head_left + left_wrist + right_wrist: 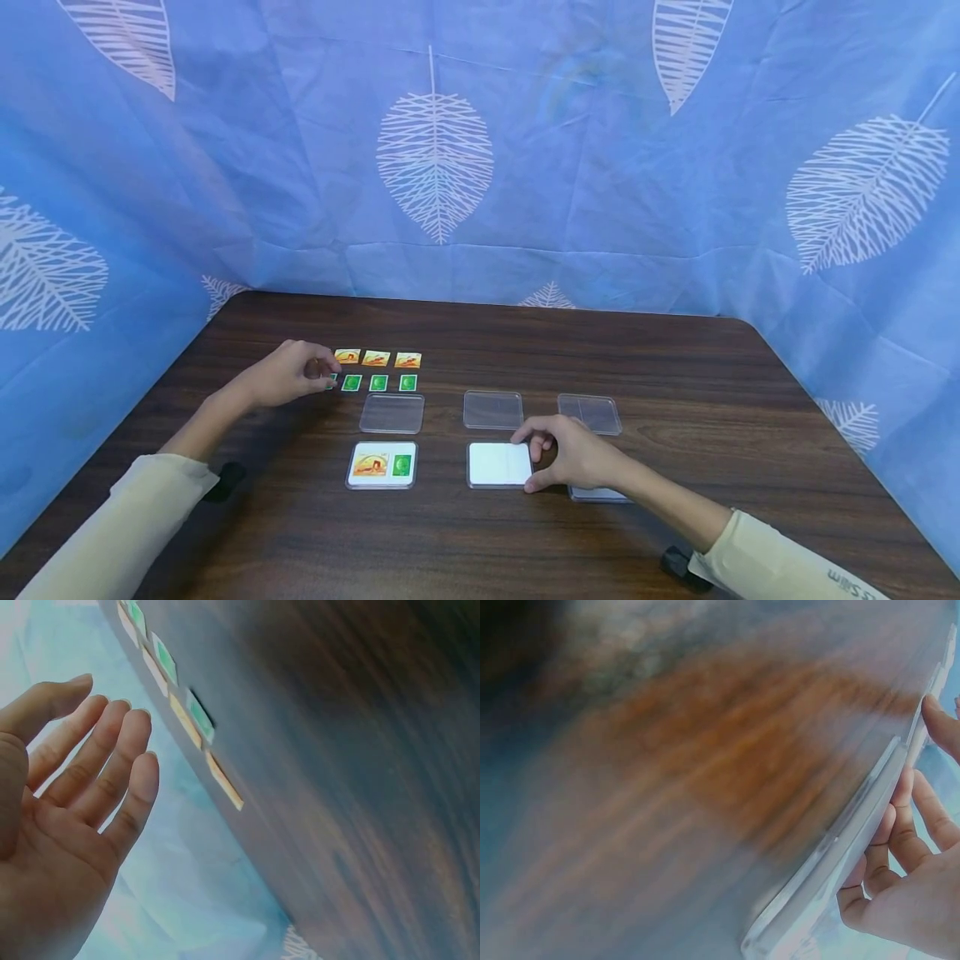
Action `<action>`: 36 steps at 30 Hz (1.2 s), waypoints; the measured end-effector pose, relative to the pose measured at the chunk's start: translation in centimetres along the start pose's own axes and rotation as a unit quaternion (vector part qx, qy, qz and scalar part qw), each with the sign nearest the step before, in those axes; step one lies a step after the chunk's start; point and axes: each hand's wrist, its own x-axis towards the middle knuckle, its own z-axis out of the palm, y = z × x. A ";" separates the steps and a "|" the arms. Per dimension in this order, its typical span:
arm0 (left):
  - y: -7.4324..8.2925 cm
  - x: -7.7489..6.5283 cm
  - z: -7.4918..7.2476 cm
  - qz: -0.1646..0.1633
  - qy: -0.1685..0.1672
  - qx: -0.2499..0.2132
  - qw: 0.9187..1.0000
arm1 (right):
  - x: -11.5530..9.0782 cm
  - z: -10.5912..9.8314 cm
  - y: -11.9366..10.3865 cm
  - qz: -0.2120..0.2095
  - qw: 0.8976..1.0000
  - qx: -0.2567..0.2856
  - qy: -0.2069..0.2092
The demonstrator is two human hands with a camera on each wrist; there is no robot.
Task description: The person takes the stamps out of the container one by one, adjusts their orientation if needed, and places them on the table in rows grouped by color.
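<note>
In the head view my left hand (291, 373) is at the left end of two rows of stamps, its thumb and index tips right by the leftmost green stamp (332, 382), which they partly cover. The left wrist view shows the fingers (126, 761) nearly straight, nothing between them. My right hand (573, 452) holds the right side of the middle clear case (498, 465) with a white insert, thumb at the near corner, index at the far one. Beneath that hand a third case (597, 494) is partly hidden; in the right wrist view this case (829, 859) lies beside the curled fingers.
Orange stamps (376, 358) line up behind the green stamps (378, 382). At left a case (381, 482) displays one orange and one green stamp on white. Three clear lids (392, 413) lie behind the cases. A blue leaf-patterned curtain (525, 183) rises beyond the brown table (450, 542).
</note>
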 end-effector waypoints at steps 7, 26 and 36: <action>1.1 -0.3 0.0 0.004 -0.007 -0.001 1.000 | 0.3 0.0 -0.1 0.008 1.000 -0.007 -0.004; 5.3 -0.8 1.6 0.030 -0.004 0.015 0.999 | 2.0 -0.3 -4.4 -0.016 0.998 -0.062 -0.016; 6.3 -0.4 1.9 0.023 0.022 -0.001 0.999 | 4.7 2.1 -6.7 -0.036 0.997 -0.069 -0.022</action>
